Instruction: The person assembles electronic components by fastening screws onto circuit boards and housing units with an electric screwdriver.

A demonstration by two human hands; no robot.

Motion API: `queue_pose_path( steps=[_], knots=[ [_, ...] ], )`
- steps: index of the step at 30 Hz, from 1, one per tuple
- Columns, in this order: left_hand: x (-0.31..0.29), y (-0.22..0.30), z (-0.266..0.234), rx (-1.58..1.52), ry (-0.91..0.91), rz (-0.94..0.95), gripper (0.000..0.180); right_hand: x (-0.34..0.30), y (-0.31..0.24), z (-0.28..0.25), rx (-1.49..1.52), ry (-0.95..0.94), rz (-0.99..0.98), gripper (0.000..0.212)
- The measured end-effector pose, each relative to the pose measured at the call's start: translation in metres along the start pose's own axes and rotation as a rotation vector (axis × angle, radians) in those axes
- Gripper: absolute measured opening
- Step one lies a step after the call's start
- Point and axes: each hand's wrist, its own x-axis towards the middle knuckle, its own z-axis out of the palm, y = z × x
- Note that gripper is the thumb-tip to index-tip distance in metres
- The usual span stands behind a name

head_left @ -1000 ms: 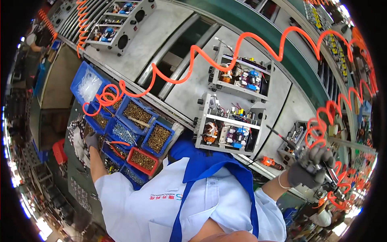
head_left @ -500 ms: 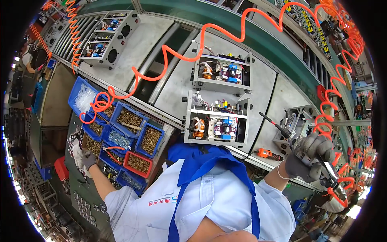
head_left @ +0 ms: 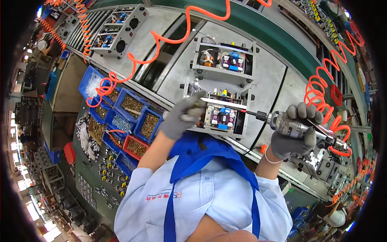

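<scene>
My right hand (head_left: 296,131), in a grey glove, is wrapped round an air screwdriver (head_left: 287,124). The tool lies nearly level, its long bit pointing left over the right side of the nearer open metal chassis (head_left: 227,104). My left hand (head_left: 183,117), also gloved, is at the left side of that chassis with its fingers curled together. Something small and yellowish shows at its fingertips, too blurred to name. Inside the chassis are a circuit board (head_left: 221,117) with blue parts and a copper coil, which my left hand mostly hides.
A second open chassis (head_left: 225,72) stands just behind. Blue bins (head_left: 148,124) of brass-coloured fasteners and a red bin (head_left: 136,147) lie at left, with red-handled pliers (head_left: 116,131) across them. Orange coiled hoses (head_left: 139,61) hang overhead; another (head_left: 316,90) runs to the screwdriver.
My left hand has moved from beyond the bins at left to the nearer chassis. My right hand has brought the air screwdriver leftward and levelled it, its bit now over the chassis.
</scene>
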Motion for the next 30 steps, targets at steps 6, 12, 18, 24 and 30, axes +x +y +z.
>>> queue_pose_path(
  steps=[6, 12, 18, 24, 30],
  knots=[
    [0.077, -0.03, 0.0, 0.259, -0.024, -0.223, 0.034, 0.007, -0.004, -0.029, -0.028, -0.137, -0.095, 0.038],
    [0.11, -0.025, 0.013, 0.319, 0.089, -0.282, 0.036, 0.018, 0.011, -0.033, -0.058, -0.174, -0.162, 0.037],
    [0.142, -0.006, 0.014, 0.512, -0.076, -0.363, 0.036, 0.033, 0.036, -0.038, -0.111, -0.213, -0.199, 0.041],
    [0.174, 0.009, 0.025, 0.786, -0.125, -0.377, 0.047, 0.054, 0.049, -0.054, -0.106, -0.067, -0.142, 0.045],
    [0.258, 0.045, 0.037, 1.525, -0.103, -0.017, 0.044, 0.085, 0.073, -0.068, -0.295, 0.307, -0.331, 0.042]
  ],
)
